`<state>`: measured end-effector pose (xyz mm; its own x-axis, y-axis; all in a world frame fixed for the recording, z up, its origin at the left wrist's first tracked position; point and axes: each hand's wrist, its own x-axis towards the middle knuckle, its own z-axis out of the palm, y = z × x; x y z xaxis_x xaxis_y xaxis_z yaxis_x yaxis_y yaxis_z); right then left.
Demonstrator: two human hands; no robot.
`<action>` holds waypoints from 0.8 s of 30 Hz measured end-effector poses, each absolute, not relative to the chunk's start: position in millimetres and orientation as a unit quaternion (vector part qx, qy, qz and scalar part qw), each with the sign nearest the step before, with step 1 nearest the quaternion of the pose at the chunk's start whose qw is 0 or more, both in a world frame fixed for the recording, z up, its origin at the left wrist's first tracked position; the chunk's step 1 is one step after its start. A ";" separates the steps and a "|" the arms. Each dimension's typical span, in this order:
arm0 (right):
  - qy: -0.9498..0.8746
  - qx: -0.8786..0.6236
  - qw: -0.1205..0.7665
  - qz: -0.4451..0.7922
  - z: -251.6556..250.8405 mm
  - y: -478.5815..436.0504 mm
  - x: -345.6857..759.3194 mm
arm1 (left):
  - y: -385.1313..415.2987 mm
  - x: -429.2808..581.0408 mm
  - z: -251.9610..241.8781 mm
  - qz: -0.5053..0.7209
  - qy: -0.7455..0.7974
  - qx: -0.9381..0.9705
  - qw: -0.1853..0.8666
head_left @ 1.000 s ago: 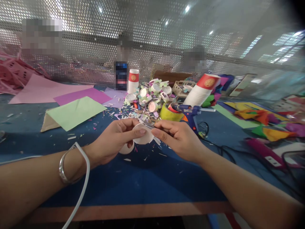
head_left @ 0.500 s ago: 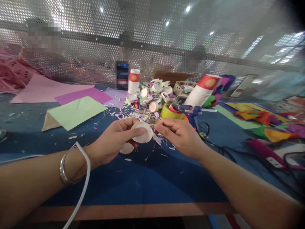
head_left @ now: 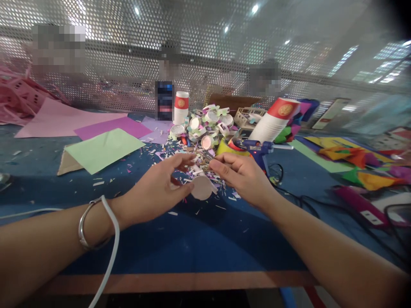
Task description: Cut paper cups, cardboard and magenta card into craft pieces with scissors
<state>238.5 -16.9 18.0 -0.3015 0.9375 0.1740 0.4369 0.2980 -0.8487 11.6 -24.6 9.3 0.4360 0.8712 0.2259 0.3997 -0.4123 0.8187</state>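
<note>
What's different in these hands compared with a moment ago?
The left hand has opened, releasing its pinch; a white disc now shows lower and slightly right, by its thumb tip. The right hand stays curled in place; the glue gun and leaning paper cups are unmoved.

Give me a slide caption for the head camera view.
Left grip open by a pale disc, right grip opposite, near scattered scraps and a blue glue gun.

Dim, greyish light overall; above and beyond the fingers [head_left: 221, 169], small lights [head_left: 255, 8] glare across a hazy perforated screen [head_left: 122, 81]. Soft shadow darkens the blue tabletop [head_left: 192, 252] below the fingers. Far to either side of them, shapes stretch and smear; the farthest upper right is black
</note>
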 end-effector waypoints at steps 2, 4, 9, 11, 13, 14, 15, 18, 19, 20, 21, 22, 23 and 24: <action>-0.723 -0.482 0.355 0.346 17.8 -16.4 239.2 | -16.7 5.8 10.1 0.343 0.434 0.810 0.192; -0.723 -0.487 0.355 0.338 18.0 -16.4 240.1 | -7.1 0.9 9.1 0.350 0.449 0.811 0.138; -0.729 -0.499 0.347 0.315 18.9 -15.9 241.3 | 8.1 -2.6 4.1 0.329 0.439 0.810 0.208; -0.737 -0.499 0.344 0.300 18.8 -14.8 241.4 | 8.1 -2.3 4.0 0.334 0.436 0.812 0.198; -0.745 -0.498 0.338 0.287 18.1 -13.8 241.6 | 6.3 -2.2 5.2 0.343 0.431 0.816 0.174; -0.748 -0.500 0.334 0.281 17.6 -13.5 241.7 | 5.3 -2.3 6.0 0.345 0.429 0.819 0.164; -0.751 -0.501 0.329 0.276 17.0 -13.3 241.9 | 4.5 -2.3 6.7 0.343 0.428 0.821 0.158; -0.756 -0.507 0.317 0.265 14.8 -12.9 242.4 | 3.5 -2.0 7.0 0.313 0.430 0.834 0.149; -0.757 -0.508 0.315 0.264 14.1 -12.7 242.4 | 3.4 -1.3 6.3 0.298 0.431 0.840 0.139; -0.758 -0.508 0.314 0.264 13.5 -12.5 242.3 | 3.4 -0.4 5.2 0.280 0.429 0.850 0.124; -0.758 -0.508 0.313 0.265 13.0 -12.2 242.1 | 3.2 1.0 3.9 0.262 0.426 0.860 0.106; -0.757 -0.507 0.313 0.266 12.7 -12.0 241.9 | 2.7 2.8 2.6 0.242 0.422 0.869 0.090; -0.757 -0.507 0.314 0.266 12.4 -11.8 241.6 | 2.1 4.7 1.5 0.223 0.417 0.877 0.079; -0.758 -0.506 0.316 0.264 12.4 -11.8 241.3 | 1.4 6.6 0.8 0.207 0.414 0.884 0.074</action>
